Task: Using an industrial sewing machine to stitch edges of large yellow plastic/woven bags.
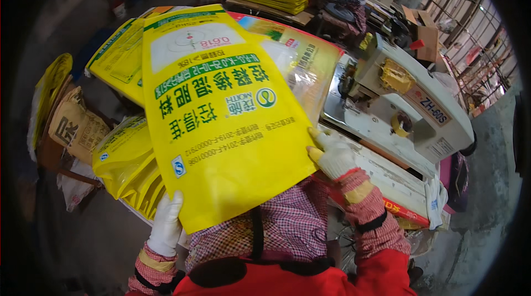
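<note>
Yellow bag [232, 108] lies between the person's left hand [167, 223] and right hand [334, 156], each gloved and pinching a side edge by the near corner, most of the bag reaching beyond them.

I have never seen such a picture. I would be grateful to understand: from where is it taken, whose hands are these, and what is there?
No robot: a person works by hand. The wide camera sits on this person's head, looking down, so straight edges bend near the rim. The white-gloved left hand and the white-gloved right hand with yellow fingertips hold a large flat yellow printed bag near its two nearest corners. Left of it lie more glossy yellow bags; right stands a pale grey sewing machine.
</note>
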A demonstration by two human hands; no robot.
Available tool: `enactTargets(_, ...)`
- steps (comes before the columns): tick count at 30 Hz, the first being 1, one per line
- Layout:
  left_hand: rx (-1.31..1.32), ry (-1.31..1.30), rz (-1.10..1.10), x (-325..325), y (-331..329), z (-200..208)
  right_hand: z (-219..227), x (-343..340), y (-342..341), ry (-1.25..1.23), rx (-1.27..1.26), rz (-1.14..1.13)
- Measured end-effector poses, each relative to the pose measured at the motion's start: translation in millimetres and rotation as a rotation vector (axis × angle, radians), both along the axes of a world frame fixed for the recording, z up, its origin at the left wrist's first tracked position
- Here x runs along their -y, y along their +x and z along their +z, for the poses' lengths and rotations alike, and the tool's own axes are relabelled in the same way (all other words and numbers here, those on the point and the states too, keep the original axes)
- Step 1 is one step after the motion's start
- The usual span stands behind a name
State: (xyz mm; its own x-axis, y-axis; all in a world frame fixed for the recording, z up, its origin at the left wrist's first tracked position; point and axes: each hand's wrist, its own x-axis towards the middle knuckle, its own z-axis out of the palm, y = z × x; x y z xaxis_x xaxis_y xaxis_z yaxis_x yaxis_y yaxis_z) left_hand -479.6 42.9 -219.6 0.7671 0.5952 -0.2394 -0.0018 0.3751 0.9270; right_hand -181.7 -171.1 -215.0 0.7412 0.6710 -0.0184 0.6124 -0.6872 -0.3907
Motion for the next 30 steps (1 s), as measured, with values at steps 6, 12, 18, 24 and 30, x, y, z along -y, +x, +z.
enactTargets(6,-0.386,0.598,-0.235,-41,7,31,-5,15,-13,0.100,-0.180,0.079)
enactTargets(12,0.019,0.611,-0.119,-136,31,92,7,-82,-14,0.754,-0.823,-0.202)
enactTargets(18,0.070,0.476,0.091,-218,-7,111,-11,-218,8,0.727,-1.247,-0.073)
enactTargets(24,-0.150,0.344,0.323,-190,-109,13,-16,-302,-57,0.368,0.322,0.683)
enactTargets(30,-0.285,0.024,0.418,-130,-141,-44,-39,-324,-137,0.332,-0.493,0.244)
